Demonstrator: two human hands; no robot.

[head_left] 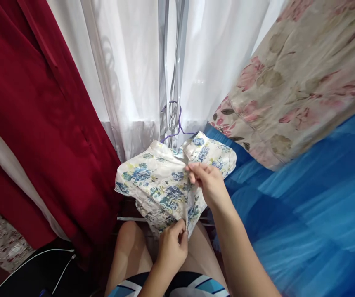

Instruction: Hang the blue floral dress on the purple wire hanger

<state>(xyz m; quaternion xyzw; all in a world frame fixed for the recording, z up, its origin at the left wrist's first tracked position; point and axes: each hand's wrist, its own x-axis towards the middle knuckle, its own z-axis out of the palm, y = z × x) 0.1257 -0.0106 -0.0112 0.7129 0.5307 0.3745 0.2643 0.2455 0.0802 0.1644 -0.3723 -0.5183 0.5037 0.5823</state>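
A white garment with blue and yellow flowers hangs on a purple hanger in front of me. My left hand pinches the cloth at its lower front, fingers closed on it. Higher up, my right hand pinches the front opening near the collar, fingers pressed together on the fabric. Both hands sit on the same seam line, one above the other. My bare knees show below the garment.
A dark red curtain hangs at the left, sheer white curtains behind. A metal rack pole stands at the middle. A blue bedsheet and a pink floral cloth fill the right. A white cable lies at lower left.
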